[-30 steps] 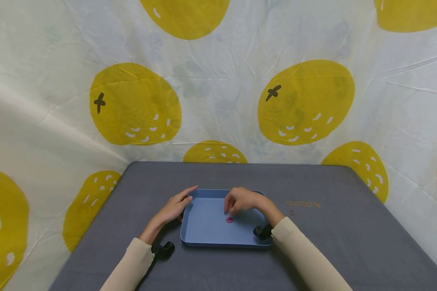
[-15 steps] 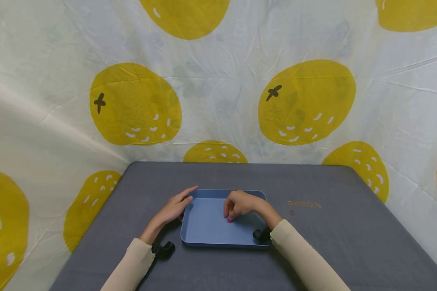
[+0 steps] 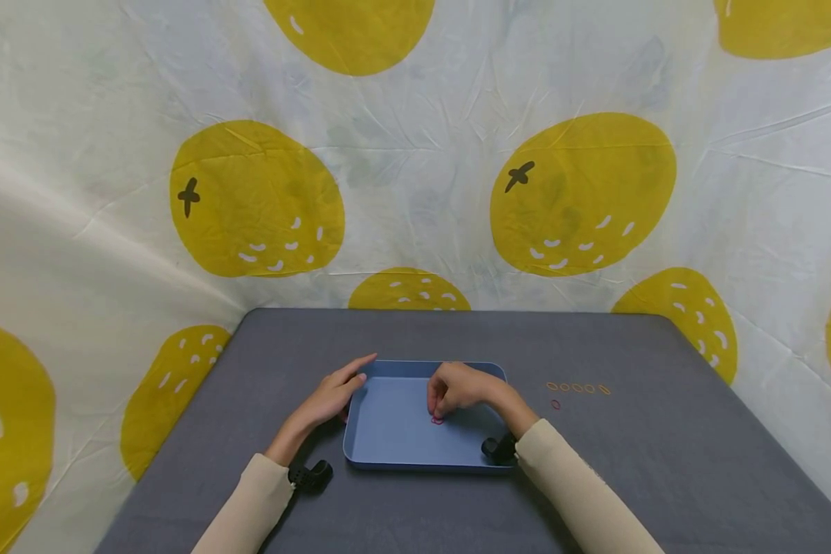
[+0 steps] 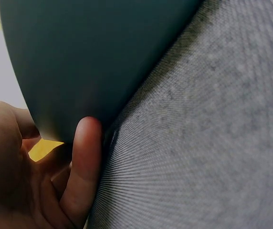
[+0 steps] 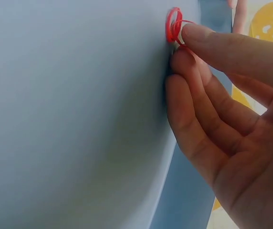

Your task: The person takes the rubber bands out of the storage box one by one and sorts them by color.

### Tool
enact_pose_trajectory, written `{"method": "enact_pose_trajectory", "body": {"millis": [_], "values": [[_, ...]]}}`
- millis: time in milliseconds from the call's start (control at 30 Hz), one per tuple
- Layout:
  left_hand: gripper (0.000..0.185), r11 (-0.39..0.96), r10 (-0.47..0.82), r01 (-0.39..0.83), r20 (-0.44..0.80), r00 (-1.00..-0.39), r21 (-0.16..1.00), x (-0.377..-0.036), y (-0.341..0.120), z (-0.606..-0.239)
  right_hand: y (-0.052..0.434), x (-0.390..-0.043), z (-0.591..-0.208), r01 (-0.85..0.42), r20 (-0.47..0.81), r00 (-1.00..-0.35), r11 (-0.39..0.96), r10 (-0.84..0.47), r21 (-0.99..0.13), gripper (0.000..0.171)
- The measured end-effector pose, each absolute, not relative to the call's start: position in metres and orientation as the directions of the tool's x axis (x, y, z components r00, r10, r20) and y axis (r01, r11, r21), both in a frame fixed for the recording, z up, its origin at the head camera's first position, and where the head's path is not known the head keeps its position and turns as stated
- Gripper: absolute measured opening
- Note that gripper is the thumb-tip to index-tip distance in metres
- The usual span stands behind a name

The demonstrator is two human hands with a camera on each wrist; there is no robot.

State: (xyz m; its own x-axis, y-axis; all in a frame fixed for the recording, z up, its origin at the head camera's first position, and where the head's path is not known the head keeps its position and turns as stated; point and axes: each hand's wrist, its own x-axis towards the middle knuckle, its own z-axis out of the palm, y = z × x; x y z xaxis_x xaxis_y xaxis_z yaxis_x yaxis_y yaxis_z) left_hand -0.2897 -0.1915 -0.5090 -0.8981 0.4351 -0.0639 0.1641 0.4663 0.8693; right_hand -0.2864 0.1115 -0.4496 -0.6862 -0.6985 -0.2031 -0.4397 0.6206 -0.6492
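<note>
The right hand [image 3: 460,388] reaches down into the blue tray [image 3: 388,438], its fingertips [image 5: 194,36] pressed against the tray floor at the red rubber bands [image 3: 437,419]; in the right wrist view the fingers are lightly bent side by side, one fingertip lies on the edge of the red loops, and no pinch or grip shows, so the hand counts as relaxed and touching rather than gripping. The bands lie on the tray floor a little right of its middle, two loops overlapping as far as can be told. The left hand [image 3: 332,396] rests on the table [image 3: 637,477] at the tray's far left corner, fingers stretched out and relaxed, the palm side against the tray's outer wall; in the left wrist view one finger [image 4: 84,167] lies along the foot of that wall, touching it, and nothing is held. Both forearms wear cream sleeves [image 3: 582,492], each with a small black device at the wrist. To the right of the tray, well apart from it, a short row of orange rubber bands [image 3: 578,388] lies on the grey table, with a single red band [image 3: 555,404] just in front of the row's left end. A white cloth printed with big yellow fruits [image 3: 582,192] hangs behind and around the table.
</note>
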Motion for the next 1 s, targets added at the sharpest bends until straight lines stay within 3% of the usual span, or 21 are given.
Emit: {"method": "enact_pose_trajectory", "body": {"millis": [467,1000], "values": [[0.049,0.455,0.433,0.16,-0.06,-0.899,0.876,-0.29,-0.191,-0.51,0.119,-0.29,-0.446,-0.429,-0.177,-0.702,0.608,-0.69,-0.668,0.004],[0.05,0.45,0.44,0.163,-0.059,-0.896,0.878,-0.29,-0.191,-0.51,0.134,-0.288,-0.434,-0.452,-0.103,-0.734,0.596,-0.672,-0.664,0.009]]}}
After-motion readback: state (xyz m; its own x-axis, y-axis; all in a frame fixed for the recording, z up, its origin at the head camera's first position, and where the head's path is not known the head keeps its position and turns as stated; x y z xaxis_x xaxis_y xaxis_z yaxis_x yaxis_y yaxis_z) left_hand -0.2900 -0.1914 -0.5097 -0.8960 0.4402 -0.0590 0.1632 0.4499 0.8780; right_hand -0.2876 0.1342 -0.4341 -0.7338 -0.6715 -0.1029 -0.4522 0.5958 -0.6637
